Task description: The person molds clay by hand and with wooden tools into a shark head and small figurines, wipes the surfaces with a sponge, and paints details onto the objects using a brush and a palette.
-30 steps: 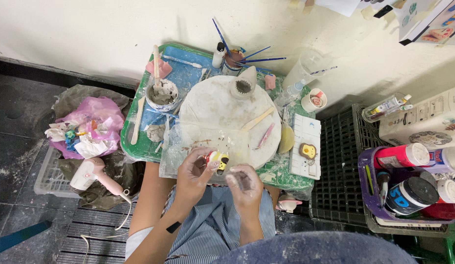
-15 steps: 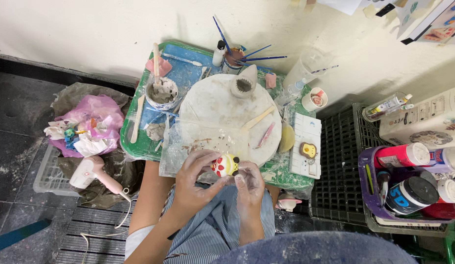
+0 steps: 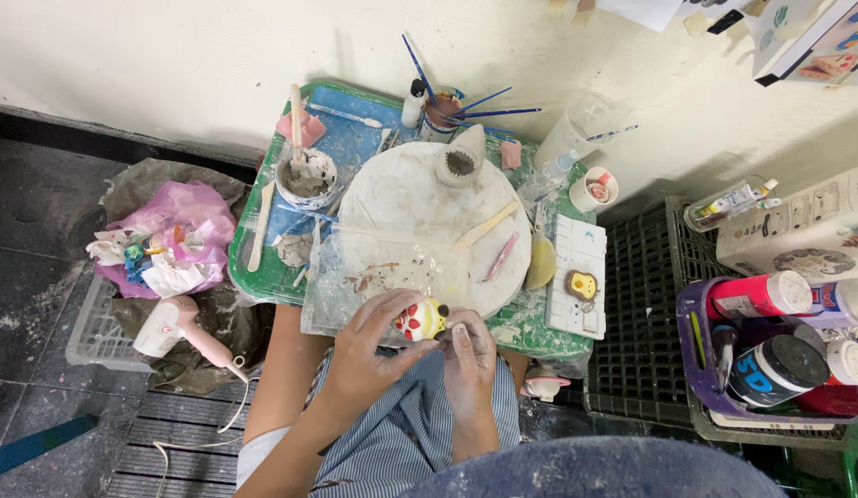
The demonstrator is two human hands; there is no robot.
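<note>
Looking down from the head camera, I take the biggest thing first: the green surface (image 3: 263, 277) against the pale wall, crowded with craft gear. At its middle sits a round white board (image 3: 401, 198), dusted and stained, with a small grey cone-shaped piece (image 3: 460, 161) near its far edge and a wooden stick (image 3: 487, 224) lying slantwise toward the right. A sheet of clear plastic (image 3: 355, 277) drapes over the board's near side. To the left stands a small bowl (image 3: 306, 177) of grey paste, and behind the board a cup of blue-handled brushes (image 3: 440, 112). On the floor to the left lie a pink bag of scraps (image 3: 171, 240) and a pink hair dryer (image 3: 175, 325); to the right, a purple basket of paint bottles (image 3: 696, 360).

Down at the near edge, over the striped lap, both hands meet. My left hand (image 3: 364, 346) curls around a small painted figurine (image 3: 421, 319), yellow with a red-and-white face, fingers wrapped under and beside it. My right hand (image 3: 467, 355) is pinched narrow against the figurine's right side, fingertips touching it. Whether it holds a tool I cannot tell. The figurine lies between the hands, its long axis running left to right, the left hand carrying its weight.
</note>
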